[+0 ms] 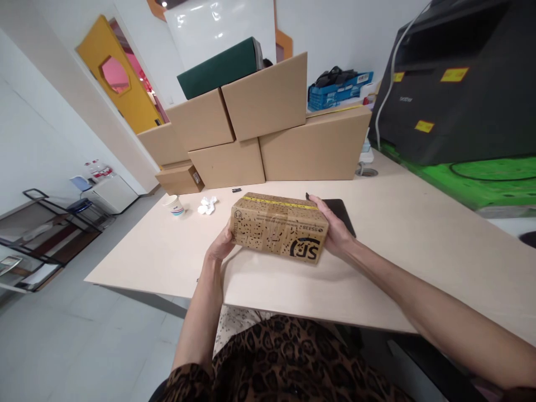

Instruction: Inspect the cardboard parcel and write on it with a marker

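Between my two hands is a brown cardboard box (276, 229) with dark speckles, black lettering and a yellow strip along its top. It is tilted and seems held just above the pale table (163, 262). My left hand (221, 243) grips its left end, with the fingers partly hidden behind the box. My right hand (335, 226) clasps the right end, and a small dark thing shows by its fingertips, too small to name. Behind the right hand lies a flat black object (344, 215), partly covered by that hand.
A paper cup (174, 206), crumpled white tissue (207, 205) and a small black item (237, 190) are at the table's left. Stacked cartons (226, 162) line the back, topped by a green box (220, 70). A black printer (456, 84) stands right on a green base (489, 181).
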Demonstrator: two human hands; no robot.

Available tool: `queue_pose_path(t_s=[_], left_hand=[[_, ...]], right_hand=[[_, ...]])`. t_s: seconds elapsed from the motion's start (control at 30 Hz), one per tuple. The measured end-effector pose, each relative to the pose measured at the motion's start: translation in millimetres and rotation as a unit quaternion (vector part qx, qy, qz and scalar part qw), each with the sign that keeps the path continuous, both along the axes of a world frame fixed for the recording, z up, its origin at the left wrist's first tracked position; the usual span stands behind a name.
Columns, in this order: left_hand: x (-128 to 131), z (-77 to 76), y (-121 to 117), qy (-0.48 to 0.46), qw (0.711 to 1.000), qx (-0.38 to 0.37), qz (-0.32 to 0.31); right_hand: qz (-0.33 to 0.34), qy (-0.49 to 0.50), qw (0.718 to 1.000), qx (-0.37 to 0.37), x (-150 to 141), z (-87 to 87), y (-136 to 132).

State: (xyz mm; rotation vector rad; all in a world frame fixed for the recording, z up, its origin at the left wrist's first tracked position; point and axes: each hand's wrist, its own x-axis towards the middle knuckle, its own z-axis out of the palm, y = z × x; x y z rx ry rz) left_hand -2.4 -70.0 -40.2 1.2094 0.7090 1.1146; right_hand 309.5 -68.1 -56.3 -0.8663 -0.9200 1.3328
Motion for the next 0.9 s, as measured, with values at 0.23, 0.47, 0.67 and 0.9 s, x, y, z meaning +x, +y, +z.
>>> queue_pose_path(t_s=[0.23,0.47,0.67,0.9], left_hand=[[21.6,2.9,4.1,-0.096,0.981,0.04,0.163],[24.2,4.1,16.8,-0.171,0.916,-0.02,0.363],[34.6,9.0,3.5,-0.072,0.917,-0.112,0.375],[39.9,31.6,-12.2,0.064,0.96,-0.102,0.252]], right_hand=[[0.032,0.029,0.998,-0.04,-7.3,-0.2,-4.6],[0.155,-0.073,0.985,0.017,-23.5,1.0,-20.2],[0.18,-0.071,0.979,0.069,-30.3,-11.5,-23.5],[0.156,-0.068,0.983,0.066,-22.8,-13.3,-19.9]])
